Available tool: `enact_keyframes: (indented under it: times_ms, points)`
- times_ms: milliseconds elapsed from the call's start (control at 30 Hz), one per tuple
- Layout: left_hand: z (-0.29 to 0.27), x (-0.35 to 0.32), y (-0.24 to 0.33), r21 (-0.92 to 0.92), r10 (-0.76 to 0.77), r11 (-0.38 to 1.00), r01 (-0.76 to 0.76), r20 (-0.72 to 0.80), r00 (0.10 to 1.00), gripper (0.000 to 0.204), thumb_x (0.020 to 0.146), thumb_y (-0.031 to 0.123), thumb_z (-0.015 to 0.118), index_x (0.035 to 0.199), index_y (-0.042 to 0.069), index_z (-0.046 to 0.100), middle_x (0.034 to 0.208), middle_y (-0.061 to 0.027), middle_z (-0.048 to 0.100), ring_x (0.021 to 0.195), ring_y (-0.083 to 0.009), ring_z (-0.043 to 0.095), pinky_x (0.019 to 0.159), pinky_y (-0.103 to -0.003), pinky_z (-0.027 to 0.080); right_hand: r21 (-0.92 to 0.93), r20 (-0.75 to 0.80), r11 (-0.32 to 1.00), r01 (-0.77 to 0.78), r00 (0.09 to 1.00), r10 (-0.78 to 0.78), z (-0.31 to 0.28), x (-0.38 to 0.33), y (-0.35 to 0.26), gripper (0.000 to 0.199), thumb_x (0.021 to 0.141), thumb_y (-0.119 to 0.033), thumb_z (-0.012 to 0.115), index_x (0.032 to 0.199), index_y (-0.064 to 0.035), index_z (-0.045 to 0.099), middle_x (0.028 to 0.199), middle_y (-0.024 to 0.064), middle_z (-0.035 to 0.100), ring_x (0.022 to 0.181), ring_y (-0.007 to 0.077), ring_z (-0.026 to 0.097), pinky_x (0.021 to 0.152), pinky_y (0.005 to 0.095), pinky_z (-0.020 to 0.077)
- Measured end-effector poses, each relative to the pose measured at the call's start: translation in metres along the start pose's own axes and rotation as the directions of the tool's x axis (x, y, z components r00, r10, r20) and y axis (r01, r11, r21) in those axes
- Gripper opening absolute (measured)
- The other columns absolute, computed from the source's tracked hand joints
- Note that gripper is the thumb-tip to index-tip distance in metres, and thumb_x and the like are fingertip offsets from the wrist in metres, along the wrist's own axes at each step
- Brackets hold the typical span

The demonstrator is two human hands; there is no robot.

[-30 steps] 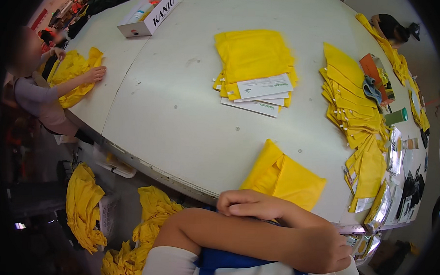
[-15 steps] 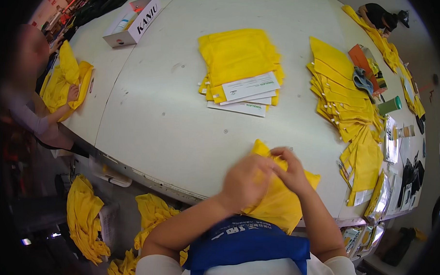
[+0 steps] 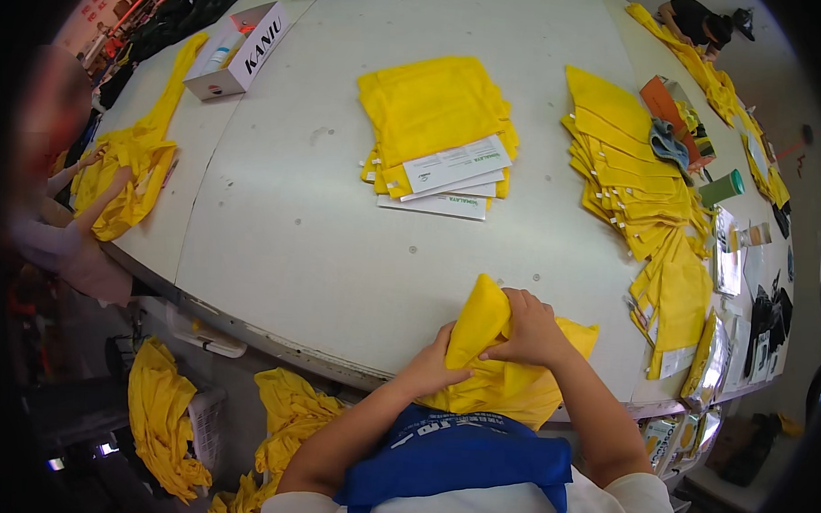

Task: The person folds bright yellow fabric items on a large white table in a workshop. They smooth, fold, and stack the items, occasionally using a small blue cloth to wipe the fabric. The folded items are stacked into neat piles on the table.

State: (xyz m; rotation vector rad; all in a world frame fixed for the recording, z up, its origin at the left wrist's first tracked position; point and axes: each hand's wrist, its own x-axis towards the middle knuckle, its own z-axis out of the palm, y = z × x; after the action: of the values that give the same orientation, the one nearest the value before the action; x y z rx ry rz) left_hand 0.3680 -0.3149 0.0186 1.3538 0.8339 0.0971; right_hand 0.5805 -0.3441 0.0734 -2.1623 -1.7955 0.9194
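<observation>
Gripping the yellow fabric bundle (image 3: 523, 392) from both sides, the two hands work at the near edge of the tabletop (image 3: 292, 279), right in front of the blue apron (image 3: 457, 471). The left hand (image 3: 432, 361) pinches the left side of a raised flap between thumb and fingers; the right hand (image 3: 528, 328) curls over the flap's other side, its thumb tucked toward the middle. This piece looks only partly folded: the flap stands up, tilted, and the rest lies puffed and uneven beneath, not yet flat or squared. Farther off, a neat stack of folded yellow pieces (image 3: 434, 108) lies with white cards (image 3: 457, 163) at its near edge, and a fanned row of yellow pieces (image 3: 613, 150) on the right also seems finished with folding. Down at the left, loose yellow fabric (image 3: 156, 415) hangs rumpled by a white basket (image 3: 207, 426), apparently unfolded, so plenty seems left.
</observation>
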Motion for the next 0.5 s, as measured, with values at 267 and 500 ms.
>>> enact_keyframes:
  times_ms: [267, 500]
  points:
    - [0.035, 0.026, 0.008, 0.314, -0.058, 0.936, 0.162, -0.316, 0.947, 0.076, 0.075, 0.019, 0.071, 0.136, 0.003, 0.027, 0.122, -0.0262, 0.051, 0.111, -0.043, 0.052, 0.091, -0.045, 0.045, 0.008, -0.45, 1.0, 0.011, 0.893, -0.006, 0.064, 0.004, 0.023, 0.067, 0.062, -0.016, 0.077, 0.121, -0.0061, 0.046, 0.11, 0.014, 0.052, 0.105, 0.0318, 0.05, 0.093, 0.0463, 0.0358]
    - [0.03, 0.0, 0.005, 0.297, 0.063, 0.954, 0.044, -0.339, 0.939, 0.088, 0.075, 0.016, 0.069, 0.143, -0.001, 0.015, 0.135, -0.0284, 0.035, 0.126, -0.0408, 0.038, 0.104, -0.041, 0.036, -0.095, -0.248, 0.98, 0.174, 0.949, -0.193, 0.058, -0.08, 0.031, 0.08, 0.076, -0.028, 0.07, 0.14, 0.0002, 0.031, 0.146, 0.0203, 0.031, 0.137, 0.0397, 0.023, 0.111, 0.0551, 0.0152]
